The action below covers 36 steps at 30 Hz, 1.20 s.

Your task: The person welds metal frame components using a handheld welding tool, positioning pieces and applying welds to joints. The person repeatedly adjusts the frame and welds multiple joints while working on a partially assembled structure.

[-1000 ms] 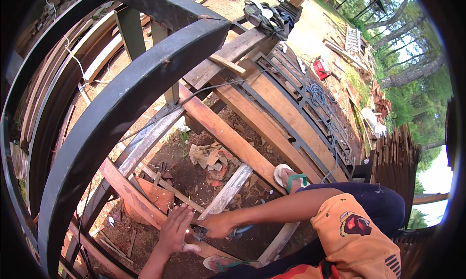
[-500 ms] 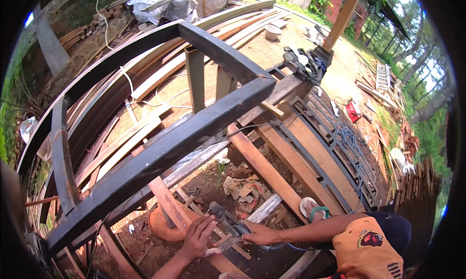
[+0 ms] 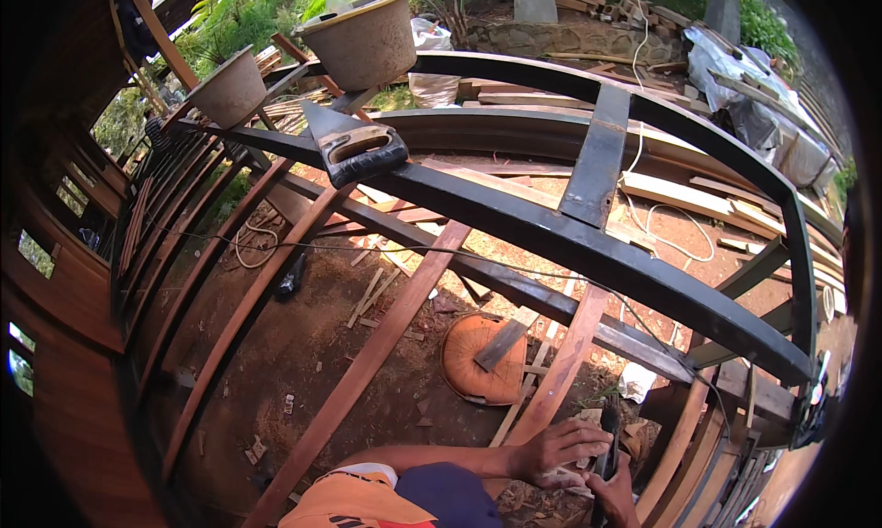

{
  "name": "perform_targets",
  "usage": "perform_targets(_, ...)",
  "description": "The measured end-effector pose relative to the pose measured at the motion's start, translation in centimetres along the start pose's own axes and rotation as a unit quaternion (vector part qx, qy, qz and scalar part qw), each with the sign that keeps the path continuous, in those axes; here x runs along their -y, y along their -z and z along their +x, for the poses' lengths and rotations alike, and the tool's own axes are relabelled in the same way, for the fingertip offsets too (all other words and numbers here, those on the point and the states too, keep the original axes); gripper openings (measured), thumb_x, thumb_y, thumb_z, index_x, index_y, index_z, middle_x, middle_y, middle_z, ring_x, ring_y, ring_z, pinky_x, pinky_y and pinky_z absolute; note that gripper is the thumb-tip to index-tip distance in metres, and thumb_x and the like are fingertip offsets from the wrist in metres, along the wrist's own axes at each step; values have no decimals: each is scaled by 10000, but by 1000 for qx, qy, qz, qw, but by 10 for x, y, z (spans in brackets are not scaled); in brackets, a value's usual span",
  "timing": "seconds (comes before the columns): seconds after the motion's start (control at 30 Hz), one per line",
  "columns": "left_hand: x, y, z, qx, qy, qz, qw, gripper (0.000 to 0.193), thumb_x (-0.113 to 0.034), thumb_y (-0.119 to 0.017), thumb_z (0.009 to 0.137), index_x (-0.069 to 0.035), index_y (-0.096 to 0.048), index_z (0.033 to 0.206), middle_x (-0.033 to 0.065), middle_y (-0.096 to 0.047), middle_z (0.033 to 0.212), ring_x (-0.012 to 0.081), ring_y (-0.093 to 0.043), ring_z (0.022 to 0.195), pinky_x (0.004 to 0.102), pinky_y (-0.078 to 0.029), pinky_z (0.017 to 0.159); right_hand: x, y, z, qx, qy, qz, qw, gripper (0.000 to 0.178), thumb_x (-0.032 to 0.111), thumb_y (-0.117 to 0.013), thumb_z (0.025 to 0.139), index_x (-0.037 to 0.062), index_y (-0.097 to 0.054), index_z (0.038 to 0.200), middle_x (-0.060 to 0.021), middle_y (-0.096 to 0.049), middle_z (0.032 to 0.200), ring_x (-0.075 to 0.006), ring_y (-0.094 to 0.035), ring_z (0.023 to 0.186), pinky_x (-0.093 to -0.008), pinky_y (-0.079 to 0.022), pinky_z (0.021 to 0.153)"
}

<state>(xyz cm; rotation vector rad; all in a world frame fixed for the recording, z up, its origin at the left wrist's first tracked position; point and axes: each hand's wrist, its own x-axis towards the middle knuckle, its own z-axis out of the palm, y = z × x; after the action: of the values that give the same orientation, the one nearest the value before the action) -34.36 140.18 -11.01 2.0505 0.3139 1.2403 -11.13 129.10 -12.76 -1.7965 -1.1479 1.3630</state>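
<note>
At the lower right, my right hand (image 3: 617, 493) is closed round a dark, elongated power tool (image 3: 607, 427), which stands nearly upright in the picture. My left hand (image 3: 562, 447) reaches across from the left, its bent fingertips against the side of the tool. The thumb, pale with dust, sits below the fingers. Both hands partly hide the tool, so its exact kind is unclear. Just beyond my left hand, a reddish wooden plank (image 3: 562, 372) slopes up to the dark frame beam.
A long black beam frame (image 3: 570, 229) crosses in front, with a handsaw (image 3: 363, 151) lying on it. Two dirty buckets (image 3: 363, 41) stand at the upper left. An orange round cushion (image 3: 478, 381) with a wood offcut lies on the dirt. A thin black cable (image 3: 441, 249) spans the planks.
The view has swung left, bringing the handsaw and buckets in. My hands and the tool now appear farther right, with the tool turned more upright. My left fingers are more bent.
</note>
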Motion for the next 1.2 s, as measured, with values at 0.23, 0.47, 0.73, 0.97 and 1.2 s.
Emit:
perform_targets(0.23, -23, -22, 51, 49, -43, -3, 998, 566, -314, -771, 913, 18, -602, 1339, 195, -618, 1386, 385, -613, 1201, 478, -509, 1008, 20, 41, 0, -110, 7, -352, 929, 774, 470, -800, 775, -63, -521, 1261, -280, -646, 1134, -456, -635, 1094, -529, -498, 955)
perform_targets(0.47, -11, -25, 42, 10, -48, 10, 999, 494, -413, -667, 996, -8, -604, 1272, 209, -669, 1228, 382, -644, 1058, 475, -572, 882, 4, 49, 23, -37, -79, -412, 907, 593, 329, -771, 763, -10, -524, 1181, -271, -688, 1117, -450, -671, 1085, -622, -405, 1060)
perform_targets(0.73, 6, -35, 80, 1, -149, -27, 988, 529, -278, -766, 907, 4, -604, 1325, 221, -573, 1445, 411, -575, 1297, 488, -500, 1042, -28, 64, -1, -294, 34, -140, 945, 629, 266, -838, 679, -27, -580, 1172, -262, -700, 1010, -428, -706, 981, -488, -550, 877)
perform_targets(0.97, -15, 12, 174, -45, -173, 128, 975, 705, -325, -751, 881, 67, -528, 1423, 281, -438, 1567, 429, -414, 1472, 536, -374, 1194, 45, 66, -5, -201, -49, -212, 955, 897, 498, -832, 859, -119, -480, 1407, -312, -600, 1348, -405, -581, 1279, -433, -456, 1077)
perform_targets(1.2, 1, -51, 295, -21, -141, 433, 890, 978, -572, -681, 845, 151, -450, 1460, 368, -328, 1601, 503, -254, 1538, 581, -194, 1270, 37, 77, -4, -34, -60, -295, 953, 725, 315, -827, 784, 4, -535, 1371, -256, -672, 1215, -391, -657, 1154, -461, -517, 987)
